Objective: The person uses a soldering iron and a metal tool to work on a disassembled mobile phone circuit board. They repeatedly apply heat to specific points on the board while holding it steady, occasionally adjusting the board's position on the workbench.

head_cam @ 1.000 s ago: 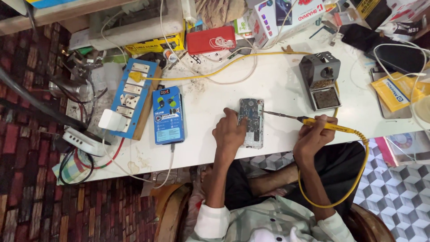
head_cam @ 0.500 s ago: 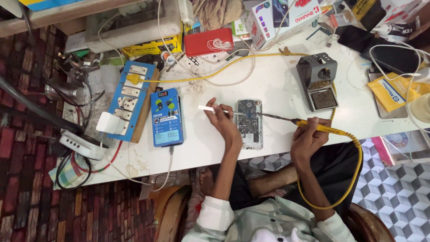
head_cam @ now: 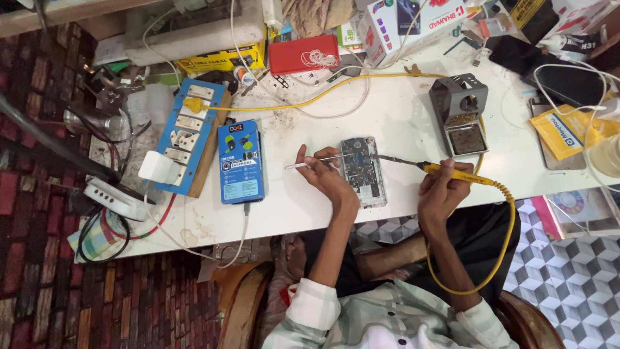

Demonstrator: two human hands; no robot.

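One opened phone (head_cam: 363, 169) lies on the white tabletop (head_cam: 400, 123). We see our left hand (head_cam: 326, 178) just left of it, closed on one thin white stick (head_cam: 310, 163), and our right hand (head_cam: 440, 190) gripping one yellow soldering iron (head_cam: 445, 171) whose tip meets the phone. Left of the phone sits one blue rectangular package (head_cam: 240, 161); above it, one red box (head_cam: 302, 53).
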